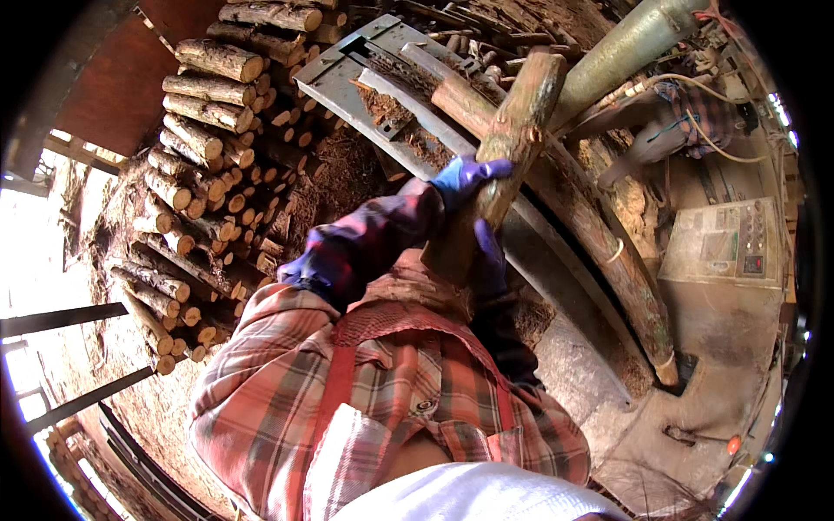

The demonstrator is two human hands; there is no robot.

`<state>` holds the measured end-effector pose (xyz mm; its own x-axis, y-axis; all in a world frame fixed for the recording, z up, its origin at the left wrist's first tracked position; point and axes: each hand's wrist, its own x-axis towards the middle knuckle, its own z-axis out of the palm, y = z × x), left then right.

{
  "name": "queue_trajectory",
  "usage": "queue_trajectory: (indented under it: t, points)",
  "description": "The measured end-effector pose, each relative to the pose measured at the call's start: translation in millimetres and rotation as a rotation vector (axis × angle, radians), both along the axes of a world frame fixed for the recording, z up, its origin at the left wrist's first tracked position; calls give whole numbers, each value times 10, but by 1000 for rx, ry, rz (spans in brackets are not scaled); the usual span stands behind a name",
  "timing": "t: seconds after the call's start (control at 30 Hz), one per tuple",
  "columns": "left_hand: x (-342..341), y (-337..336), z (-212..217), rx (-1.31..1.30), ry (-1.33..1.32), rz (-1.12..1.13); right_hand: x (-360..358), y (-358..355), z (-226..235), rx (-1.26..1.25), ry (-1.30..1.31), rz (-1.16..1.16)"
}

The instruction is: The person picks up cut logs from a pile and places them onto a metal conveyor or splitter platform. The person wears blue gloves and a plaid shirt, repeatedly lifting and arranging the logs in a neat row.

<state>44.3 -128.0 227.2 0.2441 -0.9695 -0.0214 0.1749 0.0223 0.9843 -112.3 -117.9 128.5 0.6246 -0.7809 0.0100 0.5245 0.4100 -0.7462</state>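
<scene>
I hold a short rough log (519, 113) tilted up in front of my chest, its top end toward the machine. My left hand (465, 176), in a blue glove, is wrapped around the log's middle. Lower down, my right hand (488, 258), also gloved in blue, grips the log near its bottom end. Both hands are shut on it. Behind the log runs a grey metal machine bed (343, 74) strewn with bark and sawdust.
A tall stack of cut logs (200, 174) fills the left. A long peeled log (621, 278) lies along the machine to the right. A control panel (730, 243) stands at right; another person in a plaid shirt (691, 113) works beyond a large pipe (625, 43).
</scene>
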Motion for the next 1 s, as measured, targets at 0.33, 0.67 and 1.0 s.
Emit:
queue_trajectory:
  t: [0.33,0.67,1.0]
  points:
    - [413,233,-110,-84,96,520,413,-81,739,-245,253,261]
    - [1562,635,798,-340,-595,689,2020,-927,1617,-705,21,522]
    - [1521,1982,-535,14,-212,1089,1927,-2678,828,-1610,1367,332]
